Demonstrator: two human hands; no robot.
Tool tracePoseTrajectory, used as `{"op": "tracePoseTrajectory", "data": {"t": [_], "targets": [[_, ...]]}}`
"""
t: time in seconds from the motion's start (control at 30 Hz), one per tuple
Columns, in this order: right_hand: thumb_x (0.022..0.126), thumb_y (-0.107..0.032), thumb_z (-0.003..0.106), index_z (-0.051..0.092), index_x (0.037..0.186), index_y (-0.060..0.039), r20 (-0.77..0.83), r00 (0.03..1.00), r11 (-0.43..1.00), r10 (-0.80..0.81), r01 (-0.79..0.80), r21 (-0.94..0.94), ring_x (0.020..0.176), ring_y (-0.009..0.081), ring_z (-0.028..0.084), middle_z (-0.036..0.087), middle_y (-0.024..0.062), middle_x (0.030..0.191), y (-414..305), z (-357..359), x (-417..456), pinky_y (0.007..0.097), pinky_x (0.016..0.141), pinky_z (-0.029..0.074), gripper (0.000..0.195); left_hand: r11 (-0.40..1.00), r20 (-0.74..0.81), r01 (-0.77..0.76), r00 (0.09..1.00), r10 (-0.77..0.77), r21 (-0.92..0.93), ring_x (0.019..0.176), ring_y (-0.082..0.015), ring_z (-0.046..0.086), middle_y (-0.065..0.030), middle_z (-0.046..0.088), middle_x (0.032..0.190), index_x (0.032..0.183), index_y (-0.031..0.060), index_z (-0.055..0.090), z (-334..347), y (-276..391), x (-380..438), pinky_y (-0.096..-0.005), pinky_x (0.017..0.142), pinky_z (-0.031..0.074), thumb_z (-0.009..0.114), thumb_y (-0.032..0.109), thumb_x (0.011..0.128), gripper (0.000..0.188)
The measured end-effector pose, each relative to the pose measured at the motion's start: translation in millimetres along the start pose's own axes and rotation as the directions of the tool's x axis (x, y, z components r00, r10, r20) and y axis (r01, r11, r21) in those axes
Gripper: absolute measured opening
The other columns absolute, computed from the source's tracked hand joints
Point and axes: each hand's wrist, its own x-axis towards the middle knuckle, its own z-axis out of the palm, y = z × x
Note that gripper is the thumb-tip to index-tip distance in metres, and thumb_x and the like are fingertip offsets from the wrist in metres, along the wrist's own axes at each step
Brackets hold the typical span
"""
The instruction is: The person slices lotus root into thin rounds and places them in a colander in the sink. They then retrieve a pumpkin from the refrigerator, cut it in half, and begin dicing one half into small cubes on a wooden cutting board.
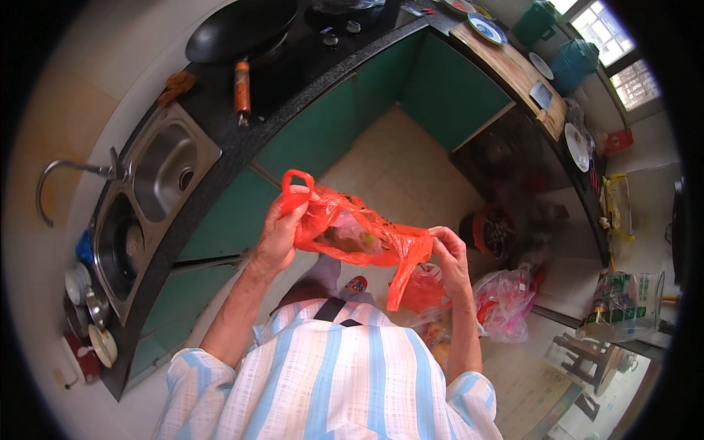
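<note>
A red plastic carrier bag [385, 234] is stretched out in front of my body, its mouth spread between both hands. My left hand [283, 228] grips one side, with a handle loop standing up above the thumb. At the other side my right hand [451, 256] pinches the rim, and the second handle hangs down beside it. Inside the bag lies something in thin translucent plastic [352, 231], pinkish and greenish; I cannot tell what it is.
At left is a steel double sink [165, 159] with a curved faucet [71, 165]. A wok [242, 33] sits on the black counter, its wooden handle jutting out. A cutting board [511, 66] holds a cleaver [542, 94]. Plastic bags [506, 308] and a bin [489, 231] stand at floor level right.
</note>
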Motion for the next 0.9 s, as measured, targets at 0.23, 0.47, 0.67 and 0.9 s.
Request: {"op": "tracePoseTrajectory", "data": {"t": [0.23,0.47,0.67,0.9], "targets": [[0.091,-0.013,0.051,0.057,0.095,-0.0026,-0.295,0.955,0.993,0.014,0.021,0.116,0.080,0.0103,0.058,0.061,0.0015,0.087,24.5,-2.8,24.2,0.0286,0.076,0.050,0.013,0.771,0.362,-0.354,0.916,0.172,0.530,0.090,-0.0177,0.055,-0.0081,0.058,0.095,0.094,-0.0003,0.056,29.3,18.7,55.0,-0.0289,0.077,0.045,0.050,0.013,0.091,0.015],[0.093,-0.014,0.046,0.054,0.086,-0.0059,-0.409,0.911,0.811,0.050,0.202,0.548,0.074,0.0136,0.058,0.061,0.0039,0.086,-2.0,0.7,25.7,0.0305,0.066,0.049,0.013,0.378,0.842,-0.802,0.531,0.097,0.462,0.097,-0.0286,0.054,-0.0100,0.057,0.094,0.080,0.0031,0.056,75.8,29.0,74.2,-0.0351,0.083,0.041,0.060,0.002,0.072,0.009],[0.093,-0.013,0.045,0.052,0.086,-0.0077,-0.585,0.811,0.811,-0.021,0.356,0.464,0.074,0.0088,0.055,0.059,-0.0005,0.082,-25.4,6.6,-4.1,0.0254,0.068,0.045,0.011,0.799,0.858,-0.348,0.352,-0.374,0.491,0.088,-0.0260,0.058,-0.0122,0.059,0.095,0.092,0.0006,0.057,115.2,-7.3,71.8,-0.0341,0.077,0.046,0.061,0.004,0.077,0.016],[0.092,-0.010,0.044,0.052,0.085,-0.0067,-0.767,0.641,0.775,-0.012,0.491,0.398,0.075,0.0069,0.053,0.058,-0.0013,0.082,-7.0,25.2,-74.3,0.0223,0.069,0.043,0.011,0.716,0.699,-0.163,0.443,-0.561,0.679,0.094,-0.0165,0.055,-0.0114,0.057,0.101,0.112,-0.0044,0.045,129.4,-42.6,61.1,-0.0319,0.083,0.046,0.076,0.047,0.069,0.074]]}}
